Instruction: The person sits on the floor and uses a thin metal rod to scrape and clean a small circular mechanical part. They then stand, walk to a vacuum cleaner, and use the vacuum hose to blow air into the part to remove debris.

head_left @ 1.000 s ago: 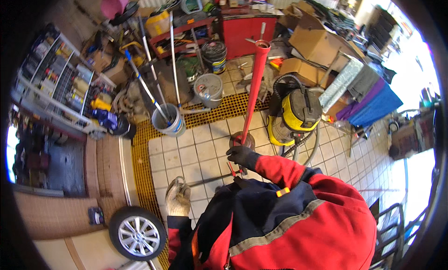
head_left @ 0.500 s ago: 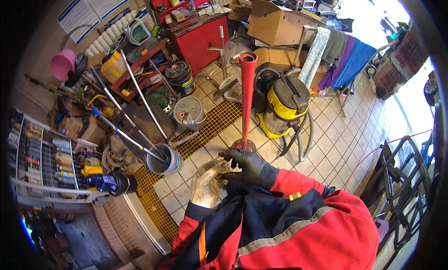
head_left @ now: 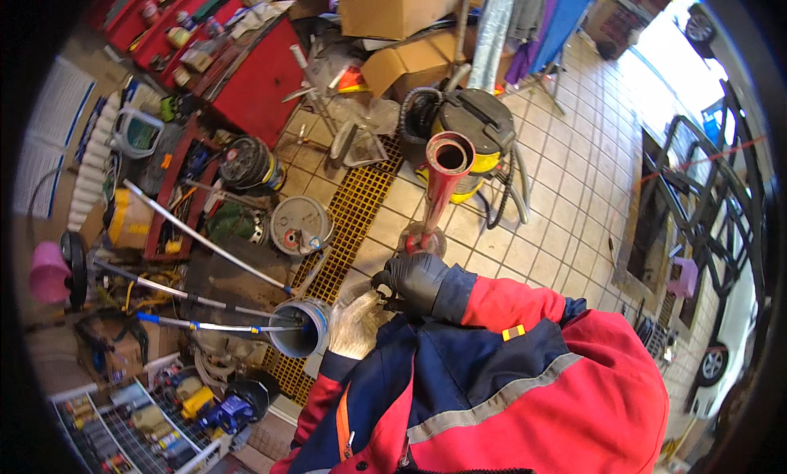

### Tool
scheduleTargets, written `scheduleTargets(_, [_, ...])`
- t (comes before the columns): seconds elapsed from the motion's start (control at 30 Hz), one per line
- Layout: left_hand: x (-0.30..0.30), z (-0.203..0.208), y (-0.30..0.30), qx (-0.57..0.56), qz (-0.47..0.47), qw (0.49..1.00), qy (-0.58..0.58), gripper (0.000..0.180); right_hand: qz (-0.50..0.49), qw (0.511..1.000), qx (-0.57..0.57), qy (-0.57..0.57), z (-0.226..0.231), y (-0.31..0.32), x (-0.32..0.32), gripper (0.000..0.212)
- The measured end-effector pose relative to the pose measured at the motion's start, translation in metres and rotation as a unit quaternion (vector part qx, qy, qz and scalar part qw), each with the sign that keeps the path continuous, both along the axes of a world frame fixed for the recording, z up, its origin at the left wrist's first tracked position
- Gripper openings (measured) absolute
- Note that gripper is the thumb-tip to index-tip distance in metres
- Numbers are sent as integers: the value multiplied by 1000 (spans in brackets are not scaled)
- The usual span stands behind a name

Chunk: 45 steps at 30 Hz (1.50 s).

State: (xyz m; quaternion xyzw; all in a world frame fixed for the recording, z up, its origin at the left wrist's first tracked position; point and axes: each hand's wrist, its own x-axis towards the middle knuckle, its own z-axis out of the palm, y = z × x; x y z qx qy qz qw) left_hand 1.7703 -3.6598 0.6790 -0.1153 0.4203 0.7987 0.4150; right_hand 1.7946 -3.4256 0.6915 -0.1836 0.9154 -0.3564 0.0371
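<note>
A tall red metal tube (head_left: 438,197) stands upright on a round base (head_left: 424,243) on the tiled floor, its open top facing me. My right hand (head_left: 414,281), in a black glove on a red sleeve, sits just below that base with its fingers curled. It presses against my left hand (head_left: 357,322), which wears a light-coloured glove. Both hands meet in front of my chest over the edge of the yellow floor grate (head_left: 344,220). Whether anything small is held between them is hidden.
A yellow and black vacuum (head_left: 475,130) with its hose stands behind the tube. A grey bucket (head_left: 299,328) holding long poles is left of my hands, with a lidded pail (head_left: 299,224) beyond. A red cabinet (head_left: 254,81), cardboard boxes (head_left: 393,7) and a wire shelf (head_left: 123,425) crowd the left.
My right hand has left the foot of the red tube and come back to my left hand. My head has turned, so the floor clutter has swung leftward.
</note>
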Motion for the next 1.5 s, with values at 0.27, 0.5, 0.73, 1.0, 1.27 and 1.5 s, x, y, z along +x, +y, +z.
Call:
scheduleTargets(0.27, [-80, 12, 45, 44, -227, 973, -5, 31, -241, 969, 21, -50, 35, 3, 18, 36])
scheduleTargets(0.5, [-128, 35, 57, 101, -370, 923, -27, 48, -507, 861, -17, 43, 54, -50, 28, 56])
scheduleTargets(0.73, [-140, 51, 53, 52, -393, 918, -8, 42, -565, 817, -22, 114, 58, -91, 18, 52])
scheduleTargets(1.0, [-153, 48, 53, 64, -416, 905, 65, 39, -574, 808, 39, 128, 59, -99, 15, 50])
scheduleTargets(1.27, [-153, 66, 57, 132, -429, 893, 39, 40, -570, 802, 16, 178, 117, -72, 22, 48])
scheduleTargets(1.5, [-151, 55, 55, 134, -398, 898, 127, 36, -523, 806, 152, 231, 200, 17, 7, 40])
